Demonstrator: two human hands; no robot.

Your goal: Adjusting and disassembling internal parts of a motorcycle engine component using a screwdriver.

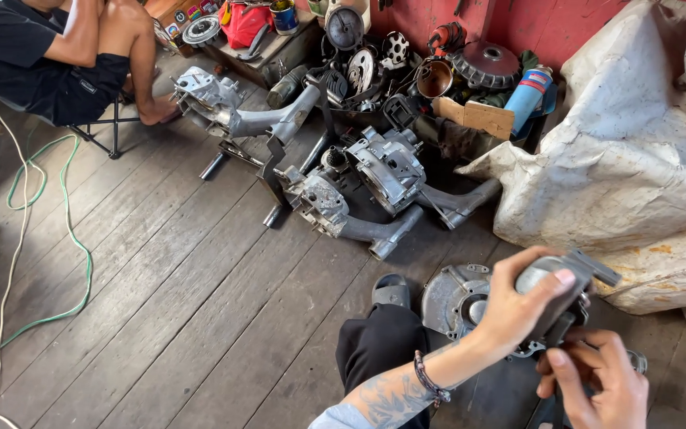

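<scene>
Head view: left hand wraps over the top of a grey metal part, fingers curled tight on it, held above the floor near the bottom right corner; right hand pinches its underside. Part looks rigid cast metal, fairly heavy, possibly greasy, not fragile; best taken around the rounded body, not the thin tab. Round cover lies just beneath.

Floor: dark, weathered wooden planks running diagonally. Wall: painted red, at the far edge. Green hose and white cable trailing along the left. Folding stool, a seated person on it. Daylight, even.
</scene>
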